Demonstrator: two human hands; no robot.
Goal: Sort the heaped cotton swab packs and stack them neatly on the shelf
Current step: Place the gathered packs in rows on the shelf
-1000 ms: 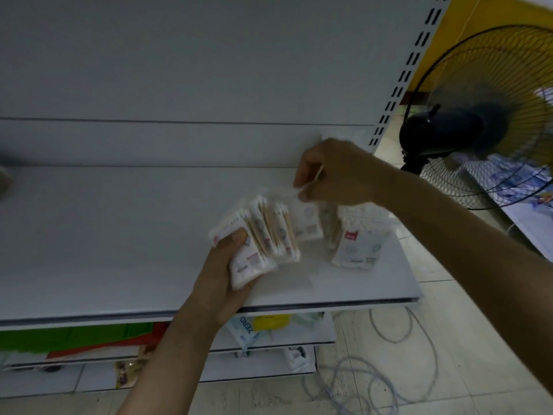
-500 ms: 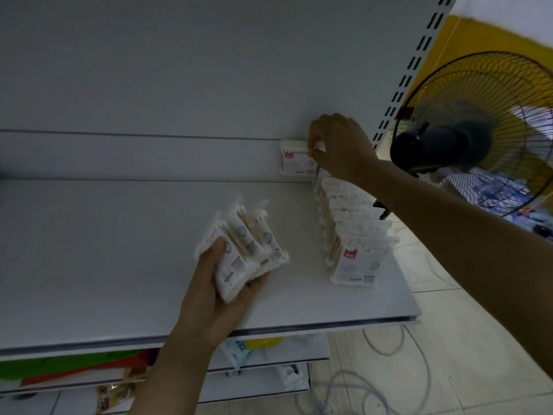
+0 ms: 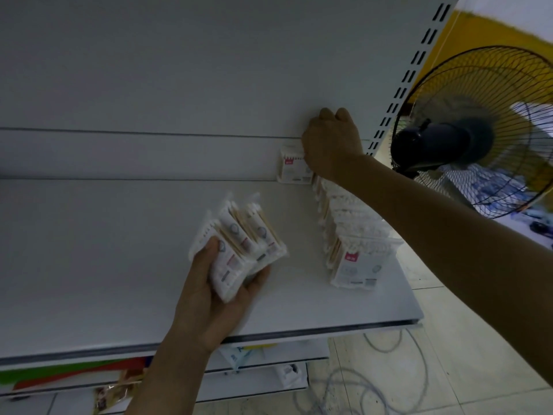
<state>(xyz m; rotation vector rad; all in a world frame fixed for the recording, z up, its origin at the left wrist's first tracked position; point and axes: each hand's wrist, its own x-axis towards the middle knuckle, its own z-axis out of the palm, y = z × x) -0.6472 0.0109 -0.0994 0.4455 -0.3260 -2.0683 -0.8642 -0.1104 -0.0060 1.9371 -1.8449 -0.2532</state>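
Note:
My left hand (image 3: 209, 298) grips a fanned bundle of cotton swab packs (image 3: 239, 250) just above the white shelf (image 3: 104, 265). One pack (image 3: 291, 169) stands upright against the back panel at the far end. My right hand (image 3: 330, 145) is at that pack's right top edge, fingers curled; the fingertips are hidden behind the hand. A row of upright packs (image 3: 356, 259) runs from the back panel toward the shelf's front at the right side, partly covered by my right forearm.
A black standing fan (image 3: 466, 136) is close to the right of the shelf's slotted upright (image 3: 410, 79). Lower shelves (image 3: 263, 381) hold a few loose items. Cables (image 3: 374, 384) lie coiled on the tiled floor.
My right hand carried one pack from the bundle to the back panel and stood it there. The left hand's bundle shifted slightly left and lower; the camera view tilted.

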